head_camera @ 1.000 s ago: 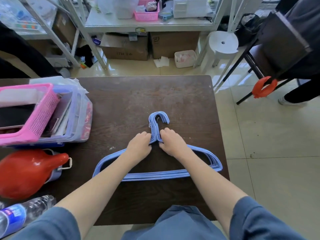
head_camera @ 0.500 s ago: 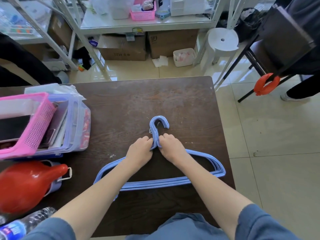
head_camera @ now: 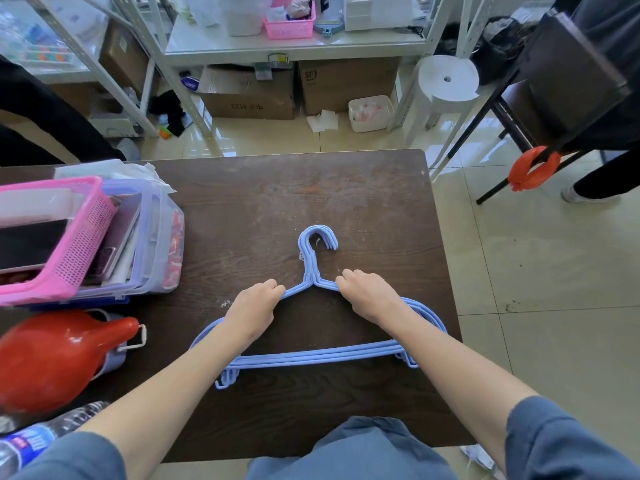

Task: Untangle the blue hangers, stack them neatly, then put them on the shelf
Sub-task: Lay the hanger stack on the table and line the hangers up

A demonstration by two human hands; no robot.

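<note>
The surface is a dark brown wooden top, a little scratched, and it stands on a floor of pale glossy tiles. On its left part lies a pink basket which leans in a clear plastic box. Nearer to the person there is a red jug, and a water bottle lies at the near left corner. Behind the surface stands a white metal shelf; on it I see a small pink basket, and under it two cardboard boxes. To the right of the shelf stands a white round stool, and further right an orange ring hangs on a dark chair frame.

The middle and far part of the surface is bare wood. The right edge of the surface is near the hangers.

The blue hangers lie flat in one stack in the middle of the surface. Their hooks point away from the person and are almost aligned; the bottom bars are spread a little. The left hand grips the left shoulder of the stack with curled fingers. The right hand grips the right shoulder in the same way, just beside the neck.
</note>
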